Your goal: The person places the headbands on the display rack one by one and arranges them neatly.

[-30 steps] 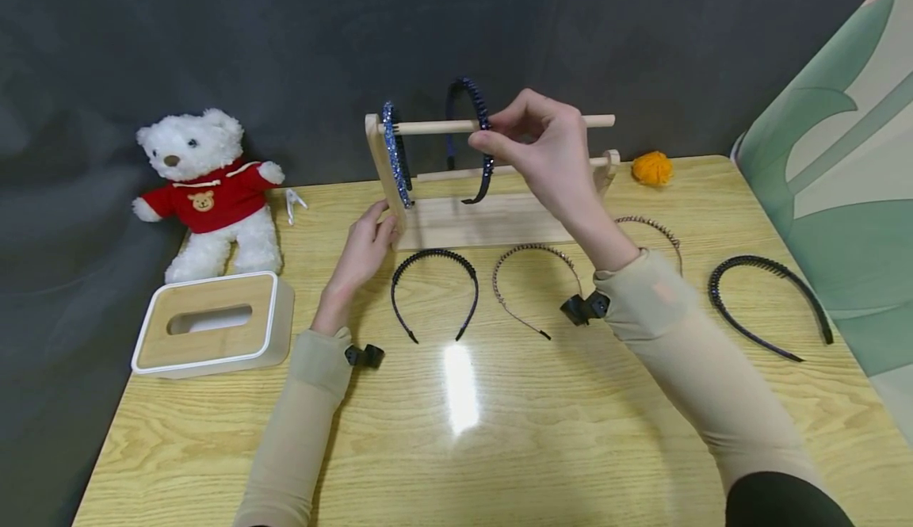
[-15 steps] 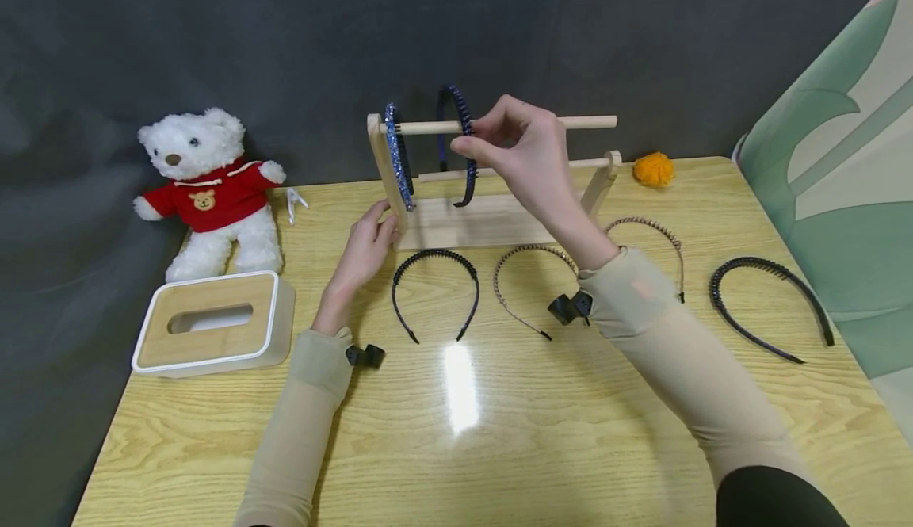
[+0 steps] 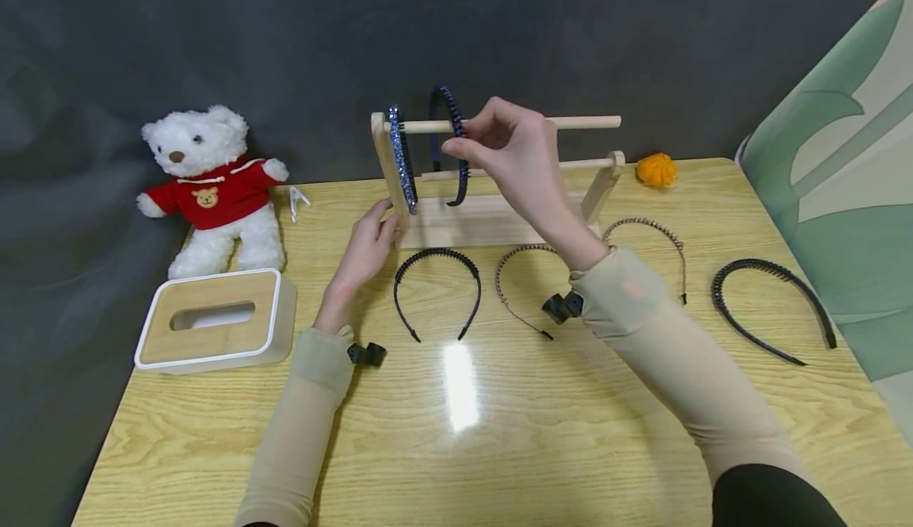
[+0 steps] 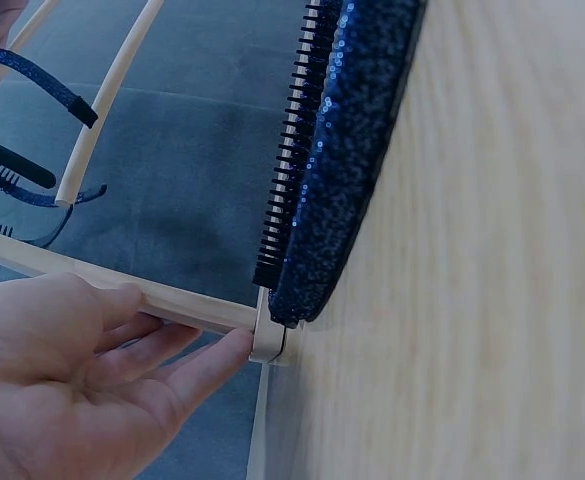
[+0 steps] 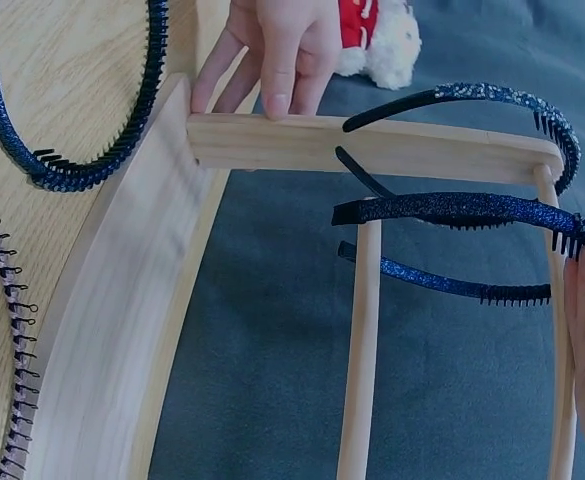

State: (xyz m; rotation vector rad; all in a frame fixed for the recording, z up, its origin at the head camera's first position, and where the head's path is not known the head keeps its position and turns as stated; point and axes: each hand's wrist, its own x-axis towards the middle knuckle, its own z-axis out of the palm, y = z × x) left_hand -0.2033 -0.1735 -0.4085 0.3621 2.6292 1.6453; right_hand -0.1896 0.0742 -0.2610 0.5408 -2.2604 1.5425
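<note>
Thumb and fingers of the right hand [image 3: 524, 162] pinch a dark blue headband [image 3: 463, 178] level with the upper rod [image 3: 585, 123] of a wooden rack [image 3: 478, 224], that grip clamped on the near side of the band. The headband straddles the rod, its arch above and its ends hanging below, just right of a glittery blue headband [image 3: 403, 166] beside the left upright [image 3: 388, 154]. The right arm [image 3: 663, 345] reaches forward and inward from the lower right, the hand raised above the rack's base, knuckles arched upward. Its wrist and sleeve hide part of a thin brownish headband [image 3: 505, 256] on the surface [image 3: 499, 463]. In the right wrist view, the right fingers meet the held band at the picture's edge, which cuts off the rest of the hand.

The left hand [image 3: 368, 246] lies low against the foot of the left upright. Its grip is apart: in the left wrist view the palm shows, and loosely extended fingers touch the upright without curling round it, one fingertip reaching the corner at the base. The left forearm [image 3: 299, 424] angles up from the bottom, a small black device [image 3: 367, 354] at the wrist. A black headband [image 3: 437, 252] lies flat just in front of the rack.
</note>
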